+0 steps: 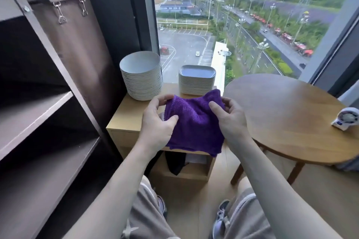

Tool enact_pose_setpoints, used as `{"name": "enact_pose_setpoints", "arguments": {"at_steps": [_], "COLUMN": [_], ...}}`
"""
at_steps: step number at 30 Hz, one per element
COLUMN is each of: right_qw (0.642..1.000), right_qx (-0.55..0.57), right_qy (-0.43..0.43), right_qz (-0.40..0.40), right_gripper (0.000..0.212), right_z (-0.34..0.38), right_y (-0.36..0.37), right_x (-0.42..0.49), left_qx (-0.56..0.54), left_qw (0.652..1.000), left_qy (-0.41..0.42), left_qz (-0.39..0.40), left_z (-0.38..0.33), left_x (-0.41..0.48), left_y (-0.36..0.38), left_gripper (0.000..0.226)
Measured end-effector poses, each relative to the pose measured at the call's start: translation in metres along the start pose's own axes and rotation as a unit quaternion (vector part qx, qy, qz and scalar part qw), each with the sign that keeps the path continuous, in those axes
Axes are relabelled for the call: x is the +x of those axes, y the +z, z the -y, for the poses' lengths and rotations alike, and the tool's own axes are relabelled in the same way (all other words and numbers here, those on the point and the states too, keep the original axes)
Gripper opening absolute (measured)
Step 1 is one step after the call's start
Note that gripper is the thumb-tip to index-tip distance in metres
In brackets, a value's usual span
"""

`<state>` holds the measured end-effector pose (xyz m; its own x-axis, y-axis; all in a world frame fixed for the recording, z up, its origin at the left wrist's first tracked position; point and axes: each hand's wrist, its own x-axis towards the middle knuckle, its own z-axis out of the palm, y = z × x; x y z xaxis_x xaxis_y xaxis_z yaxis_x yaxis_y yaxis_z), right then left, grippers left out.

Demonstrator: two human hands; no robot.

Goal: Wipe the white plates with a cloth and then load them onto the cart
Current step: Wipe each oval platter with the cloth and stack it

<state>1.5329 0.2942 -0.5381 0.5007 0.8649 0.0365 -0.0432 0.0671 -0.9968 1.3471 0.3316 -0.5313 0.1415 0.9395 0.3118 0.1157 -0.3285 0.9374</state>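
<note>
Bare arms (124,180) reach out, and the left hand (157,122) and right hand (231,120) each pinch the purple cloth (192,122) above a small wood stand (124,120). Two piles of white plates (141,81) sit on it by the window (242,25), brown cart (48,106) left, round table (287,114) right

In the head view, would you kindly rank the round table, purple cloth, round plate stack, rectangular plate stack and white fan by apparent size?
round table
purple cloth (nearer the camera, so unsure)
round plate stack
rectangular plate stack
white fan
</note>
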Motion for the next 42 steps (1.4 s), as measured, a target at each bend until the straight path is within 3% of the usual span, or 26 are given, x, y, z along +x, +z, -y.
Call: {"name": "enact_pose_setpoints", "arguments": {"at_steps": [4, 8, 12, 19, 25, 35, 39, 42], "right_qw": [1.000, 0.999, 0.999, 0.999, 0.998, 0.995, 0.992, 0.992], "right_qx": [-0.002, -0.015, -0.004, 0.006, 0.007, -0.040, -0.044, -0.044], "right_qy": [0.013, 0.020, 0.035, 0.027, 0.037, -0.062, -0.085, -0.092], "right_qz": [0.019, 0.030, 0.011, -0.031, -0.040, -0.071, -0.078, -0.069], "right_gripper": [0.020, 0.032, 0.030, 0.024, 0.027, 0.029, 0.032, 0.039], "right_z": [-0.023, -0.059, -0.102, -0.152, -0.130, -0.070, -0.051, -0.041], "right_y": [0.007, 0.016, 0.027, 0.040, 0.043, 0.024, 0.015, 0.012], "right_x": [0.023, 0.066, 0.120, 0.224, 0.240, 0.154, 0.116, 0.107], "left_qx": [-0.012, -0.027, -0.044, -0.028, -0.053, -0.106, -0.147, -0.209], "left_qw": [0.999, 0.994, 0.986, 0.984, 0.984, 0.982, 0.968, 0.940], "left_qy": [-0.041, -0.106, -0.159, -0.167, -0.171, -0.152, -0.194, -0.263], "left_qz": [0.006, 0.013, 0.028, 0.053, 0.026, 0.039, 0.057, 0.058], "left_z": [0.022, 0.067, 0.124, 0.195, 0.175, 0.113, 0.095, 0.085], "left_x": [0.018, 0.056, 0.104, 0.207, 0.213, 0.141, 0.114, 0.106], "left_y": [-0.001, 0.006, 0.025, 0.070, 0.067, 0.042, 0.035, 0.031], "left_gripper": [0.049, 0.048, 0.046, 0.043, 0.040, 0.038, 0.036, 0.056]}}
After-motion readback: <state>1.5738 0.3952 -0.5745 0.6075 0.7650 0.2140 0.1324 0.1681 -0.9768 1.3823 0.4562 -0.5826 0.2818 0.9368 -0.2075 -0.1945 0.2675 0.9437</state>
